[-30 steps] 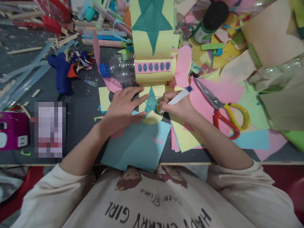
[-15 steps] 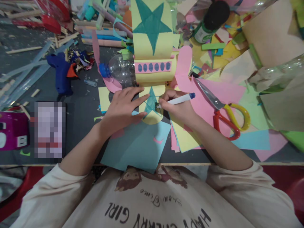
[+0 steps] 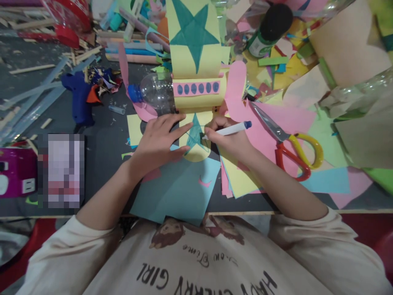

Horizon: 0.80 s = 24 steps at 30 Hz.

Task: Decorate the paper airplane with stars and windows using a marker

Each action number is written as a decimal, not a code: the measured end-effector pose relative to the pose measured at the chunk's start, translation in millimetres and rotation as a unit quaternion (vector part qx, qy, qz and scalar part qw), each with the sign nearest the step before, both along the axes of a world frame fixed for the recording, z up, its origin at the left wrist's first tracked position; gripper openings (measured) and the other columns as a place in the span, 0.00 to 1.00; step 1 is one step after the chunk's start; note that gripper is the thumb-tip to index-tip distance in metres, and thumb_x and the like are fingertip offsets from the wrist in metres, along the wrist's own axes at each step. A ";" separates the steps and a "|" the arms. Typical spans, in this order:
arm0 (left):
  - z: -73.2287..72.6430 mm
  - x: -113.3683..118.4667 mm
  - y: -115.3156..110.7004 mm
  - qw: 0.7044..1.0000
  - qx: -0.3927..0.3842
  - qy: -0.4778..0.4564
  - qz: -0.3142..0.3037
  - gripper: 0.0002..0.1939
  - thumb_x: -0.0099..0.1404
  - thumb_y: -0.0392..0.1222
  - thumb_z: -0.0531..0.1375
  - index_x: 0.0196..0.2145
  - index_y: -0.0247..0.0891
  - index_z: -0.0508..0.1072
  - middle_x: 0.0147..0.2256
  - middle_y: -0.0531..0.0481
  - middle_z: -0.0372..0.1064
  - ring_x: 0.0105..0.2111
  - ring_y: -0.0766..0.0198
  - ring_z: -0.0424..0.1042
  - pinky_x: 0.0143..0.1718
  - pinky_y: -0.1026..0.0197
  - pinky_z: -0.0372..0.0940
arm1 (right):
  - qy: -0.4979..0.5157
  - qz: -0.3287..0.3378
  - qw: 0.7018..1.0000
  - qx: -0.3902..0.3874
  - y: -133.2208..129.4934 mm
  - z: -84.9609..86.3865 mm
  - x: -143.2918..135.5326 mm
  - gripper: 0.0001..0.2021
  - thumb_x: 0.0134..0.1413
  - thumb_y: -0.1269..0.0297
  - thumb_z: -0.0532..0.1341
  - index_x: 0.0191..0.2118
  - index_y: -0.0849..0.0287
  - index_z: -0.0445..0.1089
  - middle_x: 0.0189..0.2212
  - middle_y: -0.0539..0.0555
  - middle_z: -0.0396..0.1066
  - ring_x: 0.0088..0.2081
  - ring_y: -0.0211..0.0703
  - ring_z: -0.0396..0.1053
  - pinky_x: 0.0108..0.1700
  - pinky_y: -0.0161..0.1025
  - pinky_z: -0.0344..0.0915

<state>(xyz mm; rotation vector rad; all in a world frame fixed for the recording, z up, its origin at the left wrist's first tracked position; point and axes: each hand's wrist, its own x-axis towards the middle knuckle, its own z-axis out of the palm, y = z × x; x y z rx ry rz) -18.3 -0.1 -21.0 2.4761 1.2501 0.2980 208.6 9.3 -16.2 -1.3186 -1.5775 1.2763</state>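
My right hand (image 3: 225,133) grips a white marker (image 3: 231,129) with a dark blue end, its tip down at a partly coloured green star (image 3: 194,133). That star is drawn on the rounded yellow paper wing (image 3: 196,156) of a model plane. Fingers spread, my left hand (image 3: 162,139) lies flat along the wing's left edge. The plane's body is a clear plastic bottle (image 3: 156,92) with a blue cap, wrapped in yellow paper with a pink strip of blue ovals (image 3: 198,88). A finished green star (image 3: 195,36) covers the far wing. Blue paper (image 3: 176,186) lies beneath the near wing.
Scissors (image 3: 284,141) with red and yellow handles lie on pink paper at right. A blue glue gun (image 3: 78,98) and a phone (image 3: 65,170) are at left. A dark-capped bottle (image 3: 268,32), paper scraps and sticks crowd the back.
The view has shifted very slightly. My right hand still holds the marker at the near star, its tip moved only a little; my left hand stays in place.
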 end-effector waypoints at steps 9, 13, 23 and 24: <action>-0.7 0.4 -0.5 1.000 0.008 -0.002 0.005 0.27 0.72 0.53 0.59 0.65 0.45 0.69 0.66 0.39 0.64 0.64 0.41 0.62 0.63 0.42 0.56 | -0.013 0.075 0.995 -0.059 -1.6 6.1 3.4 0.20 0.51 0.73 0.63 0.18 0.55 0.51 0.16 0.43 0.51 0.22 0.32 0.49 0.26 0.37 0.47; -0.6 0.4 -0.3 1.000 0.000 -0.006 0.004 0.27 0.73 0.54 0.59 0.66 0.46 0.69 0.66 0.39 0.64 0.64 0.41 0.62 0.64 0.41 0.55 | 0.015 0.051 0.997 -0.060 0.1 -0.8 6.1 0.18 0.50 0.68 0.64 0.18 0.54 0.54 0.17 0.44 0.55 0.23 0.34 0.55 0.28 0.37 0.52; -1.1 -1.0 0.2 1.000 0.003 -0.014 0.000 0.28 0.73 0.57 0.58 0.66 0.46 0.69 0.66 0.38 0.64 0.64 0.40 0.62 0.62 0.41 0.56 | 0.035 -0.011 0.999 -0.019 1.8 -7.1 2.4 0.17 0.54 0.66 0.63 0.21 0.54 0.55 0.19 0.45 0.57 0.27 0.36 0.58 0.33 0.39 0.56; -1.0 -1.1 0.2 1.000 0.004 -0.013 -0.001 0.28 0.73 0.57 0.58 0.66 0.46 0.69 0.66 0.38 0.64 0.64 0.40 0.62 0.62 0.41 0.56 | 0.029 -0.011 0.999 -0.020 1.3 -6.0 2.3 0.16 0.54 0.67 0.63 0.21 0.54 0.55 0.19 0.45 0.58 0.27 0.36 0.58 0.33 0.39 0.56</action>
